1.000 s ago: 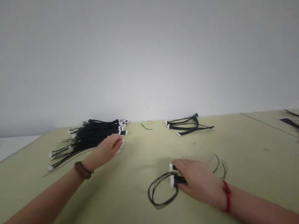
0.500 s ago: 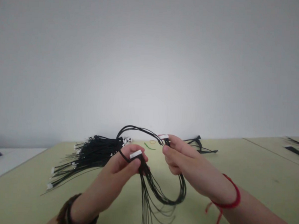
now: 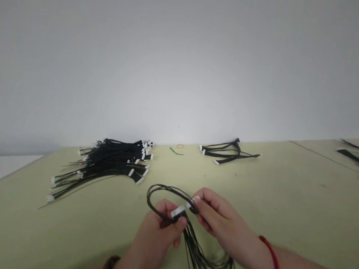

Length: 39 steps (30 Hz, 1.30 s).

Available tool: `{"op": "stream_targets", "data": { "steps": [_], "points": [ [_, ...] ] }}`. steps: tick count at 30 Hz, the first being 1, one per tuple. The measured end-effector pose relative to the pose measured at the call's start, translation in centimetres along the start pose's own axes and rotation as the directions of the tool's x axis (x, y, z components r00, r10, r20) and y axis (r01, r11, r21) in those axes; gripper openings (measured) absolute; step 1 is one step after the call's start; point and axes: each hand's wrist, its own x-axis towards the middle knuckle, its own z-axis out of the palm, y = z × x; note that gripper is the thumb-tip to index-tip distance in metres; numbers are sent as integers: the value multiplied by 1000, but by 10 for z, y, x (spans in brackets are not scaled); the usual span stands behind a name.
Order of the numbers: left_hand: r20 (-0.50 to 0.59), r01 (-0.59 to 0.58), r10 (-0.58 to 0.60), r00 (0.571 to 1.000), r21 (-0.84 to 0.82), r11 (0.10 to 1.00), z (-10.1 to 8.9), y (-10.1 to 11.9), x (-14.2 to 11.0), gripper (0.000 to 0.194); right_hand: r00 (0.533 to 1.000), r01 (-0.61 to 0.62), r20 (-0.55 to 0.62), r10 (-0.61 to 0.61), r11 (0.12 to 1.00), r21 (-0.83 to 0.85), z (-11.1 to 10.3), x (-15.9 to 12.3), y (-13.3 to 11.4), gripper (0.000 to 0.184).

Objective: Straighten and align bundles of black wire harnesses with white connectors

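My left hand (image 3: 157, 239) and my right hand (image 3: 226, 221) hold one bundle of thin black wires (image 3: 203, 256) above the table, close together. The left hand pinches white-tipped connectors (image 3: 178, 211) at one end of the bundle. The right fingertips pinch the connectors (image 3: 195, 201) at a second end, and a loop of wire arcs over both hands. The rest of the wires hang down past the bottom of the view. A large pile of black wires with white connectors (image 3: 111, 163) lies on the table beyond my left hand.
A smaller bundle of black wires (image 3: 226, 153) lies at the back of the pale green table (image 3: 284, 196). A rubber band (image 3: 180, 146) and a short green wire (image 3: 175, 151) lie near the wall (image 3: 183, 70). More black wires (image 3: 354, 155) lie at far right.
Both hands have dropped lower with the bundle and moved closer together. The view has tilted down, so the pile and table sit higher in the frame.
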Motion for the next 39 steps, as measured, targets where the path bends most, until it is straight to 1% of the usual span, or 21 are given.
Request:
{"op": "stream_targets", "data": {
  "steps": [4,6,8,10,11,12,14,17,21,24,26,27,28,29,30,31,33,34,36,37,39],
  "points": [
    [107,63,-49,993,-129,990,-1,-12,5,21,999,-38,11,38,999,-11,4,7,17,28],
    [143,137,-109,984,-210,968,-2,-13,5,23,998,-52,21,52,999,-14,5,11,23,29],
    [174,249,-201,964,-324,913,-4,-11,5,25,997,-57,44,59,998,-25,4,14,27,29],
    [231,353,-277,933,-421,836,-6,-9,7,22,996,-56,68,59,997,-52,2,16,29,27],
    [265,390,-299,917,-429,815,-7,-8,9,19,995,-51,80,57,996,-73,1,17,29,24],
    [298,409,-304,905,-411,815,-8,-7,10,16,994,-44,94,54,994,-98,0,17,29,22],
    [331,396,-286,899,-335,855,-10,-8,13,16,991,-25,129,45,987,-157,-3,16,26,19],
    [328,339,-260,908,-209,918,-14,-13,15,20,983,7,177,38,968,-251,-4,13,23,18],
    [346,314,-267,899,-86,946,-18,-18,17,24,978,41,206,38,930,-365,-4,13,22,18],
    [343,282,-246,907,-59,957,-18,-19,18,30,982,60,188,31,886,-459,-9,12,13,13],
    [304,255,-228,925,-52,966,-18,-17,18,37,991,76,132,-8,848,-525,-19,7,-3,17],
    [272,241,-219,937,-49,969,-18,-15,18,41,994,93,96,-46,812,-576,-26,2,-13,18],
    [246,227,-207,947,-56,972,-18,-13,18,43,994,109,60,-91,771,-628,-34,-4,-23,14],
    [222,211,-190,956,-74,975,-19,-11,18,44,988,138,46,-148,705,-696,-42,-11,-32,11],
    [203,197,-172,964,-106,975,-19,-8,18,42,975,186,85,-206,541,-820,-50,-19,-40,16],
    [187,186,-157,970,-150,971,-19,-6,18,39,966,215,133,-220,409,-887,-57,-27,-44,18],
    [155,173,-139,978,-241,955,-19,-3,18,34,930,314,261,-259,191,-930,-65,-40,-44,15],
    [138,170,-136,981,-270,948,-18,-1,18,32,910,362,319,-266,130,-923,-65,-44,-41,15],
    [102,162,-138,985,-292,943,-16,0,16,32,882,434,409,-235,63,-899,-59,-47,-32,21],
    [83,156,-138,987,-290,944,-15,0,14,32,880,447,430,-200,49,-893,-54,-46,-27,23],
    [29,146,-144,989,-277,950,-13,0,11,32,893,443,437,-109,44,-895,-44,-45,-20,25]
  ]
}}
